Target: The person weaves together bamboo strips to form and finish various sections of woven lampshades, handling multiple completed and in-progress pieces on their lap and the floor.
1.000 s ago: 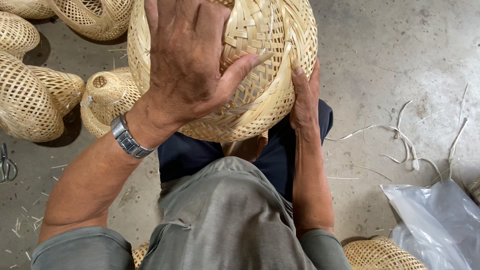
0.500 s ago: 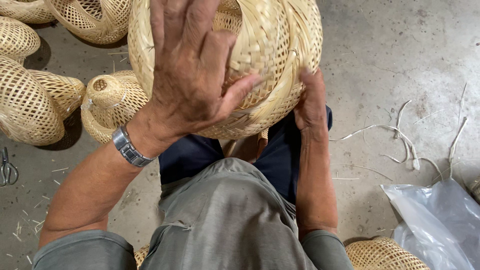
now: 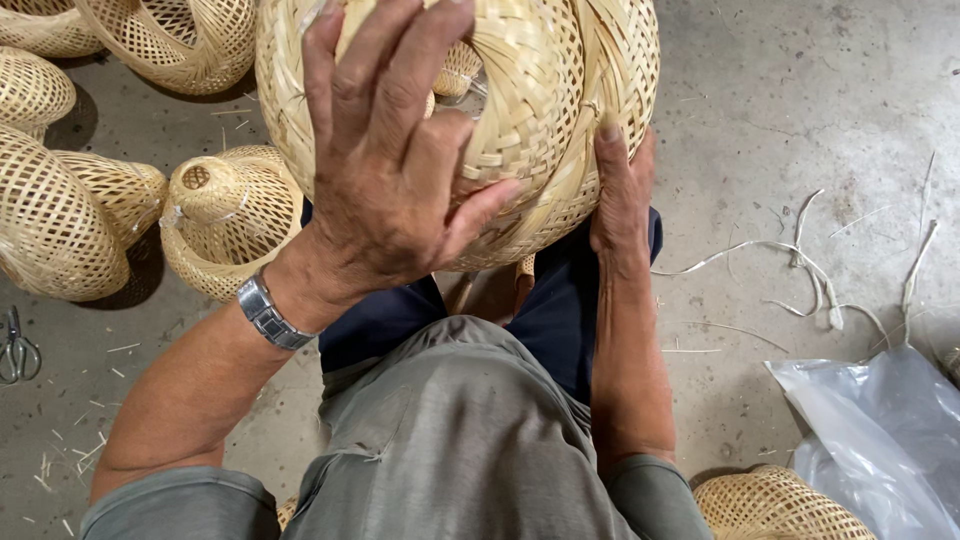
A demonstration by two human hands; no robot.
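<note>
Both hands on a round woven bamboo basket [image 3: 540, 110], held up over the lap.

Left hand [image 3: 385, 165] spread flat across the near side of the basket, fingers splayed upward, thumb pressed against the weave; metal wristwatch [image 3: 265, 312] on that wrist. Right hand [image 3: 620, 190] clasps the basket's right lower edge, fingers pressed on the weave. Similar woven pieces sit on the concrete floor [image 3: 800, 90] to the left, nearest one [image 3: 215, 215] just beside the left forearm. Scissors [image 3: 17, 345] at far left edge. Loose bamboo strips [image 3: 800, 260] lie to the right, clear plastic bag [image 3: 880, 430] lower right.
</note>
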